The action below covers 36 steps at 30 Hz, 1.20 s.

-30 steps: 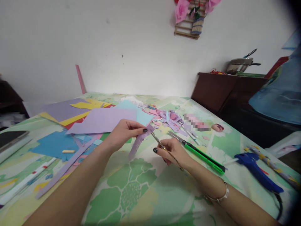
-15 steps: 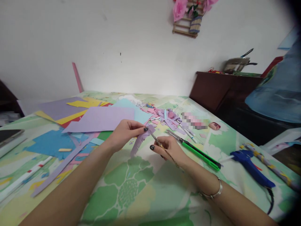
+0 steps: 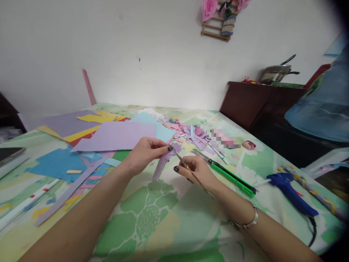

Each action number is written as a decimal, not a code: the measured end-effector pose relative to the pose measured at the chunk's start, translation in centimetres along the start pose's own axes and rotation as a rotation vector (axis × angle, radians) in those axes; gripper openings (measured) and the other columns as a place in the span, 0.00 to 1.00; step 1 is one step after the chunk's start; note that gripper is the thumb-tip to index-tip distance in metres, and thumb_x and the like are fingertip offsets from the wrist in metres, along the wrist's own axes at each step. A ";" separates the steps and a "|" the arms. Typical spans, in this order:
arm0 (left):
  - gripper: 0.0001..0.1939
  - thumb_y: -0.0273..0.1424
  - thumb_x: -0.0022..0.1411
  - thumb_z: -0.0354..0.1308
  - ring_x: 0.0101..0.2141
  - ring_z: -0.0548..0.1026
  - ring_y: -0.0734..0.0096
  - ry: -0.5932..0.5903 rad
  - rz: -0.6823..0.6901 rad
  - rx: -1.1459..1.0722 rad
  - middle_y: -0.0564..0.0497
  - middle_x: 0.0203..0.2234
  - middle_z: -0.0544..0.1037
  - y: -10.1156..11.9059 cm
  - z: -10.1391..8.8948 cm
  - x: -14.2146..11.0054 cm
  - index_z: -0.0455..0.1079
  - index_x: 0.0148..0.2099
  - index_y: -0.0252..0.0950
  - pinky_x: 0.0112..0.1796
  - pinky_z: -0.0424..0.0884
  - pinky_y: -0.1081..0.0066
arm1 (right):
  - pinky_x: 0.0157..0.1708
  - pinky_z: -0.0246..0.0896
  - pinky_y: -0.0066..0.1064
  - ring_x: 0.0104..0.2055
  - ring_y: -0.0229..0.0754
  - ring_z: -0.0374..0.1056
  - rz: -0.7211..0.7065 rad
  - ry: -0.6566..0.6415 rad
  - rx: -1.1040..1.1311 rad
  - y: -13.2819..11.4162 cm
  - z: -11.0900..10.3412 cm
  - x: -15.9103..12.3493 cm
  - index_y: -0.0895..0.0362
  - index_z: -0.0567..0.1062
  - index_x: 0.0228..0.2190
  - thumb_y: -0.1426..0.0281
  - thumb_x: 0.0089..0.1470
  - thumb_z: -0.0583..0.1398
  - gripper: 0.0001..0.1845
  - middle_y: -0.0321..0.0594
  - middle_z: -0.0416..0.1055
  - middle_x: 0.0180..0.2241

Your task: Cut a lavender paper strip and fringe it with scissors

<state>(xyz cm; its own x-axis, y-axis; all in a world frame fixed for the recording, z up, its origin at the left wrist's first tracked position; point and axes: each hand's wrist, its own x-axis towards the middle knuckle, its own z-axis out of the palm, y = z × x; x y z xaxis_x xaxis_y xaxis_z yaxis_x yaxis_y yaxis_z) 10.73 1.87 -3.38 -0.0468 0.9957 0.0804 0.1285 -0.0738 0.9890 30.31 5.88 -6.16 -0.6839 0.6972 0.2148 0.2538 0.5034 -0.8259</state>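
My left hand [image 3: 147, 153] pinches a lilac paper strip [image 3: 163, 163] between thumb and fingertips. Fine slits along one edge give the strip a fringe, and its lower end hangs down over the tablecloth. In my right hand [image 3: 199, 171] is a slim pair of scissors [image 3: 186, 165], seen almost edge-on. Their blades meet the strip near its upper end, close to my left thumb; how far apart the blades are, I cannot tell. Just beyond my right hand lies a green utility knife [image 3: 233, 178] with its blade out.
Lilac paper sheets [image 3: 128, 136] and blue paper [image 3: 51, 163] lie at left. Paper scraps [image 3: 196, 134] are heaped behind my hands. At right rest a blue glue gun [image 3: 291, 193] and a wrapped stick [image 3: 313, 191]. White rods [image 3: 35, 196] lie front left.
The scissor blades have shifted slightly against the lilac strip, and the strip's top end has turned a little to the right. Both hands keep their grip.
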 end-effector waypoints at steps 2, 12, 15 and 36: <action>0.10 0.36 0.51 0.64 0.25 0.71 0.77 -0.002 0.001 -0.011 0.51 0.23 0.78 0.1 0.1 0.0 0.77 0.33 0.34 0.27 0.65 0.77 | 0.19 0.39 0.26 0.18 0.31 0.47 0.003 0.001 -0.001 0.0 0.0 0.0 0.58 0.64 0.19 0.61 0.50 0.60 0.17 0.28 0.51 0.13; 0.08 0.34 0.51 0.64 0.25 0.71 0.78 -0.005 0.001 -0.050 0.52 0.22 0.77 0.4 0.3 -0.1 0.76 0.32 0.33 0.27 0.65 0.78 | 0.19 0.38 0.26 0.17 0.31 0.46 0.004 0.006 -0.013 0.1 0.1 0.0 0.58 0.64 0.18 0.61 0.51 0.59 0.17 0.27 0.50 0.12; 0.09 0.34 0.51 0.64 0.25 0.71 0.78 -0.017 0.008 -0.051 0.52 0.23 0.77 0.3 0.3 -0.1 0.76 0.32 0.34 0.28 0.66 0.78 | 0.19 0.37 0.26 0.17 0.31 0.46 0.005 0.010 -0.019 0.0 0.1 0.0 0.58 0.64 0.18 0.61 0.51 0.59 0.17 0.27 0.50 0.12; 0.09 0.34 0.52 0.63 0.25 0.72 0.76 -0.031 0.028 -0.045 0.52 0.22 0.77 0.3 0.2 -0.1 0.75 0.32 0.34 0.28 0.67 0.76 | 0.19 0.37 0.26 0.18 0.31 0.44 -0.011 0.036 -0.065 0.0 0.1 0.0 0.57 0.57 0.15 0.57 0.51 0.58 0.23 0.28 0.48 0.13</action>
<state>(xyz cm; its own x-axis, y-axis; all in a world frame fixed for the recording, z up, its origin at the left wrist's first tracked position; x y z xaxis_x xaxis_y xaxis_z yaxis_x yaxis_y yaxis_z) 10.95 1.73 -3.16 -0.0128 0.9944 0.1053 0.0846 -0.1039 0.9910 30.26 5.83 -6.20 -0.6624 0.7086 0.2430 0.2911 0.5424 -0.7880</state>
